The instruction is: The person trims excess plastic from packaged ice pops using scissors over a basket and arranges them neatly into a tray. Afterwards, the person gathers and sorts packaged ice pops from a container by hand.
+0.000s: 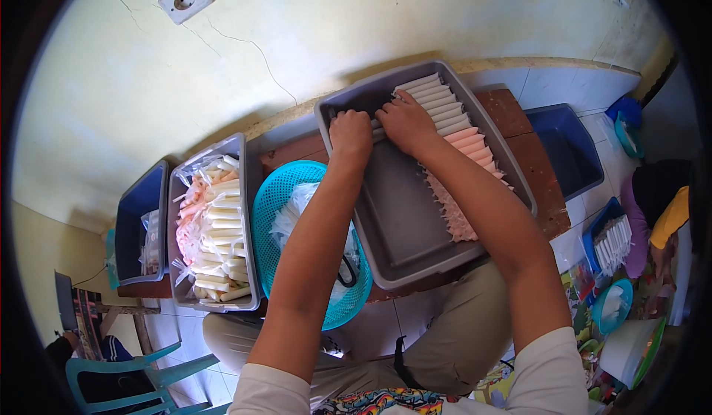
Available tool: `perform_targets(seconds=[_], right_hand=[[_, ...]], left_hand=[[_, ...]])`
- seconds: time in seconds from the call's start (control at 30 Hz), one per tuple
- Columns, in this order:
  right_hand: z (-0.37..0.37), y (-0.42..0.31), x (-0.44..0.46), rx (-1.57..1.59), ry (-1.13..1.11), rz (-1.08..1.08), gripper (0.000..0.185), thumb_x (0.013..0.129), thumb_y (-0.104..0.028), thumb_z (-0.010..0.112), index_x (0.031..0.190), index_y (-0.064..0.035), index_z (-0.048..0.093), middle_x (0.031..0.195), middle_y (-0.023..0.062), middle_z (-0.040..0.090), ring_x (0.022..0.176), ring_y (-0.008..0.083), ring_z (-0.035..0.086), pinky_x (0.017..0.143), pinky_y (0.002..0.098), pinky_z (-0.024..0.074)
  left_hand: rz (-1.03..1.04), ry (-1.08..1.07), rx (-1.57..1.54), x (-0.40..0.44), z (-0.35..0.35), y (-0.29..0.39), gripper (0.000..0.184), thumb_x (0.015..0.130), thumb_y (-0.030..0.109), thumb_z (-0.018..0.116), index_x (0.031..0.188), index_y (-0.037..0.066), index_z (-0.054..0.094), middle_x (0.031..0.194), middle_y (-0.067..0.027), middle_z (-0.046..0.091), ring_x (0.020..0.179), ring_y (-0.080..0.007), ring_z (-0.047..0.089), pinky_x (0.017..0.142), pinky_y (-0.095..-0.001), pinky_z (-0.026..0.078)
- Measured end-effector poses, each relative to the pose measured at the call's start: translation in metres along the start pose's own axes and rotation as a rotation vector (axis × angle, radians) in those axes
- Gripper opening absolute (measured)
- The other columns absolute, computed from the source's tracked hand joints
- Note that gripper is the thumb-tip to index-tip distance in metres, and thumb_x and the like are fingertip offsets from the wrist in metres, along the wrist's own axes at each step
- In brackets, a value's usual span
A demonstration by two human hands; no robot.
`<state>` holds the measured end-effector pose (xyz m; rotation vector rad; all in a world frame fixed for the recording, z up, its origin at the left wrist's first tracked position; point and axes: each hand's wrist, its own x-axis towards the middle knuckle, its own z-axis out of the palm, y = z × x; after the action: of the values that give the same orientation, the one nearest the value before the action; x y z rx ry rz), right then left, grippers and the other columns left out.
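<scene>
Head view shows a gray tray (400, 222) on a reddish-brown counter (547, 185), with both of the person's hands inside its far left part. The left hand (350, 134) is curled near the far left corner; its fingertips are hidden, so whether it grips anything cannot be told. Just beside it, the right hand (408, 122) is bent over the left ends of the white tubes (445, 111), and its grip cannot be told either. These tubes lie side by side along the tray's far right part, with pink tubes (475, 148) continuing the row nearer, along the right side. The near left floor of the tray is bare.

Left of the tray, a turquoise basket (261, 207) holds clear plastic bags (297, 206) and a black loop (347, 271). Farther left, a second gray container (251, 255) is heaped with cream tubes (226, 226) and pink packets (191, 215). Beyond it stands a dark blue container (133, 226); another navy bin (567, 148) sits past the counter's right end.
</scene>
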<state>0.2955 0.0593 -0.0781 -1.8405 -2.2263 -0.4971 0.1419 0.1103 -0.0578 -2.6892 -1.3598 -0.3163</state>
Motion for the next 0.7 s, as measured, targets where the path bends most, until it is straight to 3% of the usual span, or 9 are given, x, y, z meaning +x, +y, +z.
perform_targets(seconds=[0.17, 0.23, 0.37, 0.43, 0.5, 0.53, 0.6, 0.63, 0.7], right_hand=[[-0.009, -0.001, 0.0, 0.074, 0.041, 0.032, 0.025, 0.102, -0.015, 0.052, 0.108, -0.0128, 0.076, 0.11, 0.0095, 0.076, 0.118, 0.0264, 0.07, 0.126, 0.0466, 0.0359], [-0.015, 0.0, -0.001, 0.083, 0.041, 0.041, 0.025, 0.103, -0.015, 0.052, 0.108, -0.0131, 0.076, 0.112, 0.0093, 0.076, 0.118, 0.0265, 0.069, 0.125, 0.0468, 0.0361], [-0.026, 0.001, -0.003, 0.137, 0.086, 0.001, 0.023, 0.101, -0.016, 0.054, 0.108, -0.0136, 0.076, 0.11, 0.0084, 0.076, 0.118, 0.0271, 0.069, 0.124, 0.0482, 0.0377], [-0.034, 0.003, -0.003, 0.168, 0.111, 0.006, 0.021, 0.1, -0.017, 0.057, 0.107, -0.0141, 0.076, 0.109, 0.0084, 0.076, 0.117, 0.0274, 0.069, 0.123, 0.0489, 0.0386], [-0.047, -0.001, -0.004, 0.292, 0.164, -0.001, 0.014, 0.093, -0.02, 0.072, 0.105, -0.0125, 0.075, 0.104, 0.0082, 0.075, 0.112, 0.0294, 0.069, 0.116, 0.0469, 0.0439], [-0.056, -0.004, -0.006, 0.293, 0.166, -0.003, 0.014, 0.093, -0.02, 0.072, 0.105, -0.0125, 0.075, 0.104, 0.0082, 0.075, 0.112, 0.0294, 0.069, 0.116, 0.0469, 0.0439], [-0.073, -0.011, -0.011, 0.488, 0.177, 0.026, 0.019, 0.091, -0.022, 0.078, 0.104, -0.0094, 0.075, 0.1, 0.01, 0.076, 0.104, 0.0326, 0.072, 0.101, 0.0459, 0.0532], [-0.075, -0.015, -0.012, 0.487, 0.179, 0.019, 0.019, 0.091, -0.022, 0.078, 0.104, -0.0094, 0.075, 0.1, 0.01, 0.076, 0.104, 0.0326, 0.072, 0.101, 0.0459, 0.0532], [-0.083, -0.024, -0.014, 0.755, 0.29, 0.024, 0.021, 0.093, -0.026, 0.076, 0.102, -0.0063, 0.074, 0.097, 0.0134, 0.076, 0.096, 0.0348, 0.073, 0.087, 0.0467, 0.0571]], left_hand=[[0.025, 0.04, 0.053, 0.0, -0.005, 0.002, 0.014, 0.09, 0.006, 0.064, 0.093, 0.011, 0.077, 0.106, -0.0111, 0.077, 0.106, -0.0306, 0.074, 0.092, -0.0463, 0.054], [0.063, 0.197, 0.047, -0.006, -0.006, 0.003, 0.013, 0.091, 0.008, 0.064, 0.092, 0.011, 0.076, 0.1, -0.0079, 0.077, 0.108, -0.0278, 0.072, 0.098, -0.0448, 0.047], [0.115, 0.335, 0.048, -0.014, -0.021, 0.005, 0.009, 0.092, 0.013, 0.065, 0.09, 0.014, 0.074, 0.094, -0.0058, 0.076, 0.108, -0.0242, 0.07, 0.102, -0.0444, 0.043], [0.15, 0.377, 0.008, -0.02, -0.033, 0.001, 0.007, 0.093, 0.015, 0.067, 0.091, 0.014, 0.073, 0.093, -0.0048, 0.074, 0.108, -0.0245, 0.068, 0.111, -0.0502, 0.038], [0.152, 0.376, -0.018, -0.03, -0.048, -0.003, 0.008, 0.092, 0.017, 0.071, 0.099, 0.016, 0.075, 0.094, -0.004, 0.075, 0.11, -0.0234, 0.068, 0.115, -0.0545, 0.033], [0.149, 0.369, -0.046, -0.035, -0.058, -0.005, 0.015, 0.091, 0.019, 0.075, 0.106, 0.019, 0.078, 0.095, -0.0032, 0.076, 0.112, -0.0224, 0.068, 0.119, -0.0588, 0.029], [0.133, 0.378, -0.128, -0.044, -0.077, -0.008, 0.017, 0.091, 0.022, 0.077, 0.107, 0.019, 0.078, 0.096, -0.0026, 0.077, 0.112, -0.0223, 0.069, 0.12, -0.0606, 0.026], [0.12, 0.389, -0.212, -0.048, -0.088, -0.01, 0.019, 0.09, 0.025, 0.08, 0.108, 0.019, 0.078, 0.098, -0.002, 0.077, 0.112, -0.0221, 0.069, 0.122, -0.0623, 0.023], [0.099, 0.394, -0.261, -0.055, -0.105, -0.014, 0.024, 0.09, 0.026, 0.082, 0.112, 0.019, 0.077, 0.097, -0.0027, 0.078, 0.111, -0.0221, 0.07, 0.122, -0.0626, 0.021]])
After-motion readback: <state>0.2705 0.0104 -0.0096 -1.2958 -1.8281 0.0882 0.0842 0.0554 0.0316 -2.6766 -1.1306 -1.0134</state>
